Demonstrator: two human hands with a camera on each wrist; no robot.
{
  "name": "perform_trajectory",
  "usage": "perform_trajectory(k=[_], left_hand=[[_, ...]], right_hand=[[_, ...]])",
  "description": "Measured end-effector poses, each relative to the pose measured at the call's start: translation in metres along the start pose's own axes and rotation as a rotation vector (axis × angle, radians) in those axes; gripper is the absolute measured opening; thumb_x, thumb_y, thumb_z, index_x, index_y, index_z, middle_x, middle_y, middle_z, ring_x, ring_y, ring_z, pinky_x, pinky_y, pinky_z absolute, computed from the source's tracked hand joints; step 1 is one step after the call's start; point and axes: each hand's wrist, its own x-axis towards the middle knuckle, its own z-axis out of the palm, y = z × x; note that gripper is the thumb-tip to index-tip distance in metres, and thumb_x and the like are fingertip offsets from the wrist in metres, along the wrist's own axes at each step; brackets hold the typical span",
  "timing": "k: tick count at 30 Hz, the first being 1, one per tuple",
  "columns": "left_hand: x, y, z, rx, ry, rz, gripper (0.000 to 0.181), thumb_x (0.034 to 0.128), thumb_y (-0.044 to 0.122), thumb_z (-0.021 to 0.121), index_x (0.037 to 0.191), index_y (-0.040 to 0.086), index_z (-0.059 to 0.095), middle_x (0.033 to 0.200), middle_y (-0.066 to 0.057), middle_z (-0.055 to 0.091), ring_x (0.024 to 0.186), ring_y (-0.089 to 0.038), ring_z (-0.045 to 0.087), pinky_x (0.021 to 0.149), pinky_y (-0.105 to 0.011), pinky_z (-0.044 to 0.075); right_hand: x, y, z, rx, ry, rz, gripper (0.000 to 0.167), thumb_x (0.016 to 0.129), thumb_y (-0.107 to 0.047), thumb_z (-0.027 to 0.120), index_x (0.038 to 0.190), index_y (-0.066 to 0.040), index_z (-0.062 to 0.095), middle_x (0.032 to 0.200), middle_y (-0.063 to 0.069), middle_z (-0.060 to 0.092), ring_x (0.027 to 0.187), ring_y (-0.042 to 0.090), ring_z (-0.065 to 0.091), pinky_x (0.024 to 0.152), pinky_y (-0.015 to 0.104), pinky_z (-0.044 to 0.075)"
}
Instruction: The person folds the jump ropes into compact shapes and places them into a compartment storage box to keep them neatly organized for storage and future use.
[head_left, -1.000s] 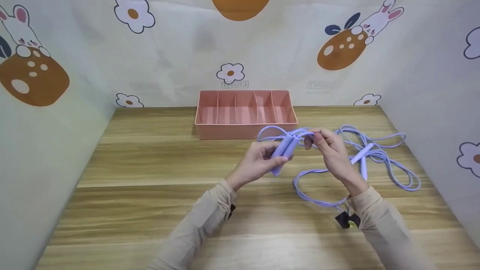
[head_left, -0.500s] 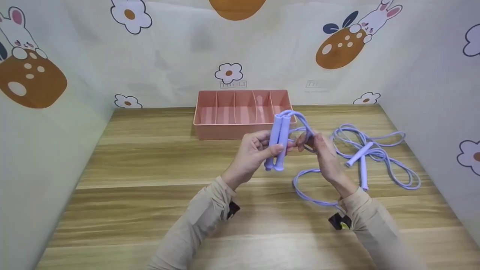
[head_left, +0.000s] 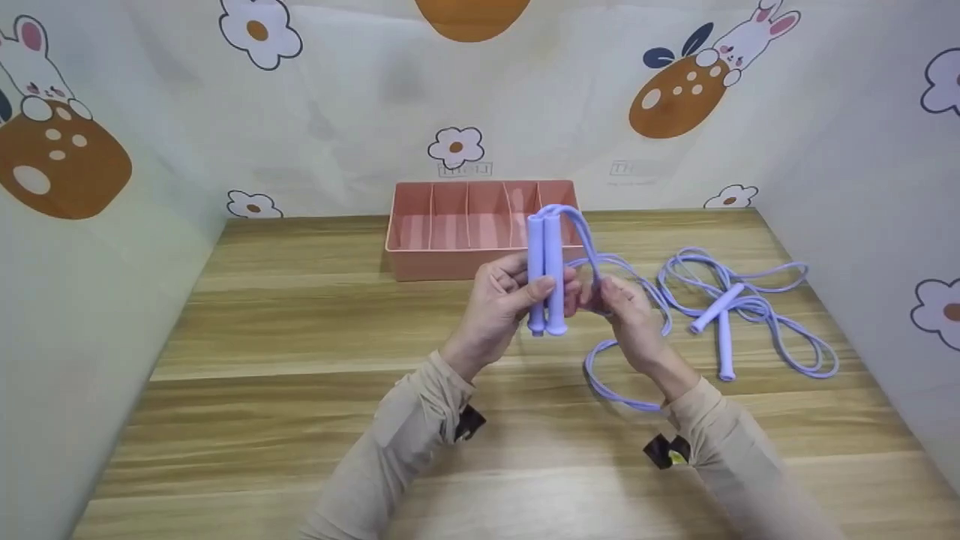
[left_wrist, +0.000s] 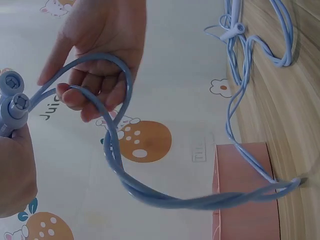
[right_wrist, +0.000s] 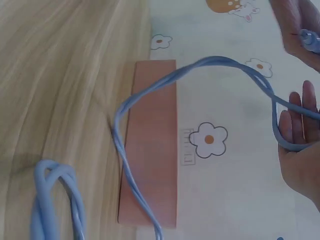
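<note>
My left hand [head_left: 487,315] grips two periwinkle jump rope handles [head_left: 553,255] side by side, upright above the table in front of the organizer box. Its thumb lies across them. The jump rope's doubled cord [head_left: 583,225] arches from their tops down to my right hand [head_left: 630,322], whose fingers are curled about it near the left fingers. In the left wrist view the cord [left_wrist: 165,200] loops over the right fingers and hangs down, twisted. The handle ends [left_wrist: 19,105] face that camera. The right wrist view shows the cord [right_wrist: 295,147] across the right palm.
A pink organizer box [head_left: 442,262] with several compartments stands at the back wall, partly behind the handles. To the right, a second jump rope [head_left: 725,352] lies loosely coiled on the wooden table [head_left: 262,405]. Printed walls enclose the table's back and sides.
The handles have swung from slanted to upright and risen with the left hand, which has shifted slightly left. The right hand has moved left and lower, with the cord in it.
</note>
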Motion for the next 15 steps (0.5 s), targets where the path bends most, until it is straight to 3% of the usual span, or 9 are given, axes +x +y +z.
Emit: perform_trajectory(k=[4,9,11,15], left_hand=[[0.001,0.000,-0.001,-0.028,0.030,0.019,0.068,0.0678,0.025,0.075,0.114,-0.016,0.047,0.087,-0.005,0.070,0.083,-0.017,0.066,0.086,-0.037,0.050],[0.001,0.000,-0.002,-0.074,0.107,0.022,0.034,0.0833,-0.003,0.058,0.114,-0.016,0.048,0.088,-0.010,0.069,0.082,-0.020,0.067,0.087,-0.037,0.050],[0.002,0.000,-0.002,-0.076,0.139,0.019,0.030,0.0847,-0.012,0.048,0.114,-0.017,0.047,0.089,-0.011,0.069,0.082,-0.020,0.067,0.088,-0.039,0.049],[0.004,0.000,-0.003,-0.046,0.197,0.047,0.031,0.0854,-0.012,0.047,0.116,-0.018,0.045,0.091,-0.015,0.068,0.083,-0.022,0.067,0.090,-0.045,0.046]], right_hand=[[-0.004,0.004,0.002,0.022,-0.047,0.025,0.034,0.097,-0.037,0.036,0.089,-0.015,0.060,0.081,-0.007,0.063,0.080,0.007,0.058,0.084,0.024,0.045],[-0.007,0.009,0.004,0.202,-0.073,0.073,0.033,0.097,-0.028,0.039,0.096,-0.008,0.064,0.072,-0.003,0.059,0.070,0.009,0.056,0.073,0.024,0.048],[-0.008,0.010,0.006,0.311,-0.038,0.129,0.031,0.096,-0.027,0.043,0.097,-0.008,0.067,0.068,-0.003,0.058,0.063,0.008,0.054,0.065,0.023,0.049],[-0.013,0.010,0.012,0.441,0.101,0.271,0.023,0.095,-0.020,0.045,0.093,-0.009,0.065,0.063,-0.004,0.054,0.052,0.004,0.048,0.047,0.017,0.042]])
